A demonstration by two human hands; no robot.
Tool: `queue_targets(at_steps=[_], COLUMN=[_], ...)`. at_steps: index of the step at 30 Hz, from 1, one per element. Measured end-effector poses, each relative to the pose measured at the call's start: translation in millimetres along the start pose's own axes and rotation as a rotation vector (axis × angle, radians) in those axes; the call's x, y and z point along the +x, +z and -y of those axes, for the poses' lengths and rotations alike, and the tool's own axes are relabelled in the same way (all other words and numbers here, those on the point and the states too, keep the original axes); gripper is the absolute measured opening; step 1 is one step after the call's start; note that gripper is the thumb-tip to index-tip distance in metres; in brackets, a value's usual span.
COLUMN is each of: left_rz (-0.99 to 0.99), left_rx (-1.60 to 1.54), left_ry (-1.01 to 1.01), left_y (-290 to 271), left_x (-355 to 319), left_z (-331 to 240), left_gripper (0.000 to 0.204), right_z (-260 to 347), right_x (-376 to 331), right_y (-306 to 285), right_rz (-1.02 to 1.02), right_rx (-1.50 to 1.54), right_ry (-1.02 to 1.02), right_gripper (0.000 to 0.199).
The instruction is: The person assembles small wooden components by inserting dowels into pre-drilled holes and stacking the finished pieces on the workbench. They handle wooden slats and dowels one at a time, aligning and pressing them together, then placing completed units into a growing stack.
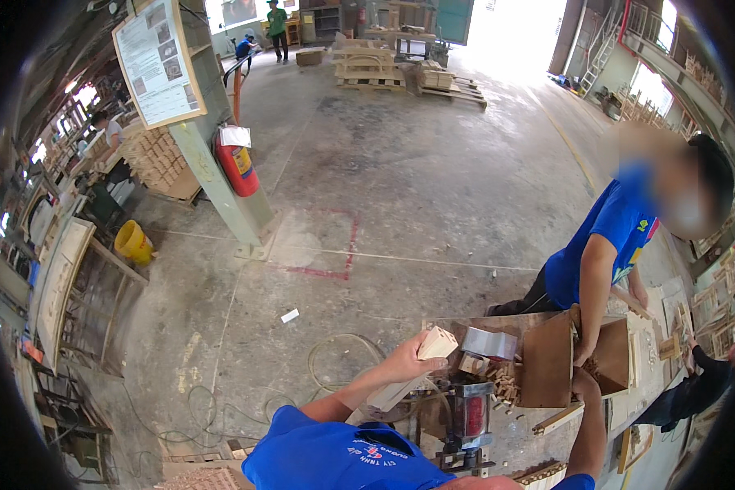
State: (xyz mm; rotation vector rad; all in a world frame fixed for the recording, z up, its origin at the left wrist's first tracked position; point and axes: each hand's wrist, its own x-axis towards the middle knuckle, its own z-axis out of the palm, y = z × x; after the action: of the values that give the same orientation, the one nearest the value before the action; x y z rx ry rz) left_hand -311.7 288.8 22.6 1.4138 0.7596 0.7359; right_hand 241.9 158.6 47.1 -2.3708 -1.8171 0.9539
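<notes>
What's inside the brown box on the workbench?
Small, apparently wooden pieces show in the brown box. Anything beneath them or behind the right hand and co-worker's hand is covered.

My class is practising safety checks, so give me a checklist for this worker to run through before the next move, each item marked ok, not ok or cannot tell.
1. Left hand grips the wood: ok.
2. Right hand at the box: ok.
3. Right hand's hold on anything: cannot tell, fingers hidden.
4. Box free of others' hands: not ok, a co-worker's hand is there too.
5. Pegs all inside the box: not ok, a pile lies beside it.
</notes>
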Motion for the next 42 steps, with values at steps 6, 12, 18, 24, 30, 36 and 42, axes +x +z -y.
queue_targets(at_steps=[6, 12, 18, 24, 30, 36, 42], left_rz=[0.013, 0.067, 0.184, 0.324, 0.519, 0.642, 0.768], left_rx=[-0.008, -0.023, -0.033, 0.025, 0.064, 0.142, 0.173], left_ry=[-0.069, -0.102, 0.037, -0.006, -0.038, 0.007, 0.038], left_y=[-6, 10, 38, 68, 125, 164, 195], left_x=[-9, -16, -25, -46, -78, -104, -132], left_z=[-8, -22, -24, -54, -73, -77, -91], left_gripper=[0.061, 0.059, 0.051, 0.051, 0.052, 0.059, 0.059], right_z=[54, 67, 102, 157, 155, 158, 184], right_x=[-19, -79, -132, -169, -224, -268, -321], right_y=[-29, -27, 41, 88, 128, 158, 155], right_rz=[-0.179, -0.392, -0.418, -0.372, -0.424, -0.508, -0.547], right_rx=[1.003, 1.901, 2.121, 2.328, 2.282, 1.885, 1.393], right_ry=[0.222, -0.168, -0.267, -0.186, -0.244, -0.179, -0.278], right_gripper=[0.018, 0.036, 0.058, 0.051, 0.025, 0.018, 0.018])
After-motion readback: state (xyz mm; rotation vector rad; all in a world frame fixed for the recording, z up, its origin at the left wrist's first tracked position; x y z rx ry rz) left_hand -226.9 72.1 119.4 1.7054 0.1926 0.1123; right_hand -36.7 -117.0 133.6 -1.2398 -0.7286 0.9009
